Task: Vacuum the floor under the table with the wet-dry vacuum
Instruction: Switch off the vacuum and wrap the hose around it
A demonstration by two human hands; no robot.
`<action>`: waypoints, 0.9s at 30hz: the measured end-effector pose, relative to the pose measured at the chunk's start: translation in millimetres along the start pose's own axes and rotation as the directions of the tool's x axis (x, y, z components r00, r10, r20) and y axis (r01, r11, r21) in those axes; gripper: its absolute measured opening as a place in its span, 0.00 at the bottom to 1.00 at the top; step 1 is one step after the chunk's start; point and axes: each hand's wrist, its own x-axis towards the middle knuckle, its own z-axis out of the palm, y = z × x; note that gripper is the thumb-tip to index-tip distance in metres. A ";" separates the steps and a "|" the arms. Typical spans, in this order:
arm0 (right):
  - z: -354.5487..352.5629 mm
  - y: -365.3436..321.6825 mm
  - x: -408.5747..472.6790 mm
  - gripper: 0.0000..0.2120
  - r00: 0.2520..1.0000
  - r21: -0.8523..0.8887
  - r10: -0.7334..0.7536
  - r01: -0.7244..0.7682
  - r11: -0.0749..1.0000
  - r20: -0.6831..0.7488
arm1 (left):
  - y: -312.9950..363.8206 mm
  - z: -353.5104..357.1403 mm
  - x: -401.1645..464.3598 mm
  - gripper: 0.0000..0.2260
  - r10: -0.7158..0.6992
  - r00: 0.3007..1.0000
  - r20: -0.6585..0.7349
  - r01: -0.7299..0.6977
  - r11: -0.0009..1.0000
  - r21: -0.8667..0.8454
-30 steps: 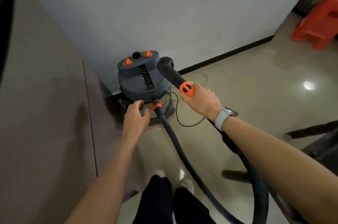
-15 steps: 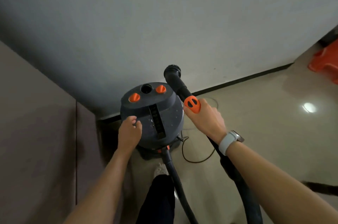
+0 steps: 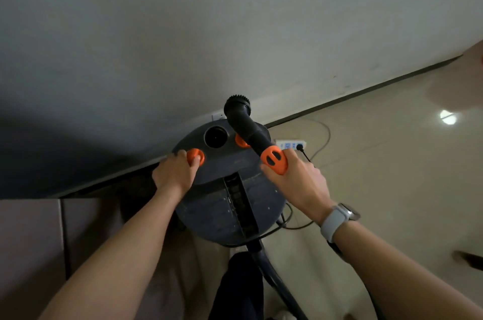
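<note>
The left hand (image 3: 174, 173) pinched an orange knob (image 3: 195, 157) on the vacuum (image 3: 230, 189); right fingers (image 3: 290, 156) gripped the hose handle (image 3: 273, 159). Seemingly switching on; sweeping under the table came next.

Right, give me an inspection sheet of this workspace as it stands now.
Surface: glossy beige tiled floor, one light reflection.
Job's things: grey vacuum canister by the wall; black hose nozzle with orange collar raised over it.
Clutter: nothing seen.
Hands: left hand touches an orange knob; right hand grips the nozzle handle.
Cables: power strip on the floor, plug inserted; thin cords loop nearby; hose trails back.
Surroundings: grey wall, dark skirting, brown cabinet at left.
</note>
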 end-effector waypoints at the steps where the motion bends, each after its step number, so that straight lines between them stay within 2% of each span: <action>1: 2.3 1.6 4.2 0.21 1.000 0.010 0.003 -0.003 1.000 0.009 | 3.2 0.2 4.3 0.21 -0.004 1.000 0.014 0.004 1.000 0.021; 5: 5.8 7.1 15.1 0.21 1.000 0.042 0.029 -0.029 0.999 -0.004 | 19.5 -4.7 14.8 0.23 -0.202 0.972 0.118 0.204 0.979 0.001; 7: 8.3 9.3 18.1 0.22 0.999 0.053 0.048 -0.048 0.997 0.002 | 20.9 -6.9 17.0 0.23 -0.243 0.960 0.141 0.247 0.969 -0.012; 10: 11.5 13.2 21.1 0.22 0.998 0.066 0.063 -0.063 0.996 0.004 | 17.3 -12.1 21.8 0.21 -0.223 0.965 0.134 0.221 0.975 0.028; 13: 12.9 16.9 24.1 0.22 0.997 0.102 0.079 -0.079 0.992 0.006 | 22.9 -18.2 24.1 0.20 -0.189 0.980 0.059 0.190 0.982 -0.009; 16: 13.2 17.8 26.1 0.22 0.996 0.116 0.089 -0.089 0.989 0.007 | 48.9 -22.5 21.4 0.21 -0.029 0.999 -0.017 0.028 0.998 -0.065; 19: 13.0 22.0 29.4 0.21 0.994 0.113 0.108 -0.105 0.988 -0.022 | 81.8 -20.6 27.5 0.23 0.126 0.991 0.036 -0.124 0.990 -0.063; 21: 11.8 26.3 31.6 0.21 0.992 0.113 0.122 -0.118 0.987 -0.027 | 100.2 -18.1 33.1 0.24 0.180 0.981 0.073 -0.181 0.983 0.012; 24: 8.8 32.4 33.2 0.20 0.989 0.119 0.145 -0.140 0.983 -0.034 | 118.5 -12.5 39.1 0.16 0.194 0.978 0.081 -0.204 0.971 0.125; 27: 9.5 37.8 33.3 0.20 0.987 0.125 0.154 -0.149 0.981 -0.038 | 126.2 -11.2 42.0 0.15 0.095 0.987 0.130 -0.106 0.991 0.083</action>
